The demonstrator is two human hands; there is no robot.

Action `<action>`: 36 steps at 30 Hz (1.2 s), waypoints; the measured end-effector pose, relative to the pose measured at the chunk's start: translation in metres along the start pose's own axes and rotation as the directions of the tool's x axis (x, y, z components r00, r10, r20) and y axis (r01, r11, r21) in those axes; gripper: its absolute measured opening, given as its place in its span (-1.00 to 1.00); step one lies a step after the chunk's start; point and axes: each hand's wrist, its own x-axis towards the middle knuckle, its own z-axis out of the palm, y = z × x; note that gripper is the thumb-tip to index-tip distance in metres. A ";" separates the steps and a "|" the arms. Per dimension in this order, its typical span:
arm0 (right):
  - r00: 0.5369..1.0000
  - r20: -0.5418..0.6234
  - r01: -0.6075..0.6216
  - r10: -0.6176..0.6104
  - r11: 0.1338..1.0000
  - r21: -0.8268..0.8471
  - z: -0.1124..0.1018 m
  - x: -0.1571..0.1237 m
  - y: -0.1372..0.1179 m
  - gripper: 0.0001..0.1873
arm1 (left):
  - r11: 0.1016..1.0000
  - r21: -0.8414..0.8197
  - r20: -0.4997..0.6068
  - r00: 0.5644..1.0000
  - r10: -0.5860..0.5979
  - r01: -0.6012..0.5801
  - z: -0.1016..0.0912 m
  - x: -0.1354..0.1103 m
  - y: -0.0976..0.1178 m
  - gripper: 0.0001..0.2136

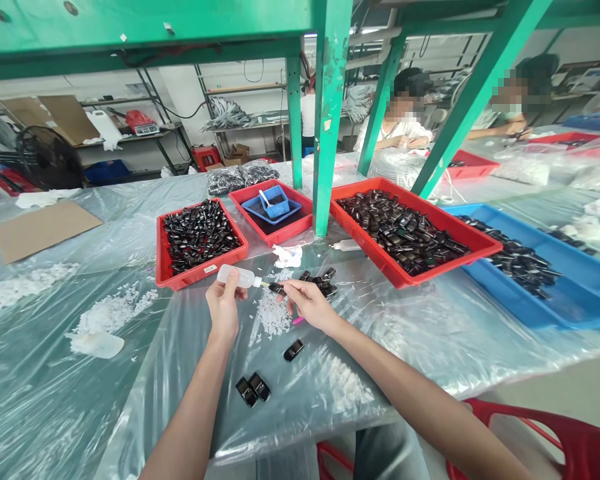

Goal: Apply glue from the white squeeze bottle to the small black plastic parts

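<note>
My left hand is closed round a translucent squeeze bottle, tilted so its thin nozzle points right. A small black plastic piece is pinched in my right hand, and the nozzle tip is at or very near it; I cannot tell if they touch. Beneath both hands lies a heap of small white bits. Several black pieces are clustered just beyond my right hand. Nearer to me are a single black piece and a pair of black pieces. Part of a pink item shows under my right hand.
Red trays of black parts stand left and right, with a blue tray beyond. A green post rises behind the work area. Another bottle lies at left. Co-workers sit across the table. A red chair is at right.
</note>
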 end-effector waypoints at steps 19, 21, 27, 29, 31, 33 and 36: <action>0.983 -0.086 0.166 -0.162 0.985 0.037 0.000 -0.001 -0.009 -0.73 | 0.991 -0.128 0.002 1.000 -0.024 0.024 0.002 -0.001 0.005 -0.65; 0.981 -0.093 0.175 -0.171 0.984 0.033 0.000 -0.001 -0.009 -0.73 | 0.991 -0.133 0.001 1.000 -0.017 0.017 0.002 -0.001 0.005 -0.65; 0.983 -0.101 0.156 -0.153 0.988 0.019 0.001 -0.002 -0.009 -0.73 | 0.991 -0.130 -0.010 1.000 -0.011 0.010 0.003 -0.002 0.005 -0.64; 0.982 -0.100 0.161 -0.159 0.987 0.017 0.001 -0.003 -0.009 -0.73 | 0.991 -0.130 -0.015 1.000 -0.014 0.012 0.003 -0.003 0.006 -0.64; 0.981 -0.102 0.167 -0.165 0.986 0.011 0.002 -0.003 -0.009 -0.73 | 0.992 -0.127 -0.021 1.000 -0.016 0.014 0.003 -0.003 0.006 -0.64; 0.980 -0.105 0.168 -0.166 0.986 0.004 0.002 -0.003 -0.009 -0.72 | 0.993 -0.118 -0.024 1.000 -0.015 0.012 0.003 -0.003 0.007 -0.64; 0.981 -0.103 0.168 -0.167 0.986 0.003 0.002 -0.003 -0.009 -0.72 | 0.994 -0.111 -0.021 1.000 -0.011 0.009 0.003 -0.003 0.006 -0.63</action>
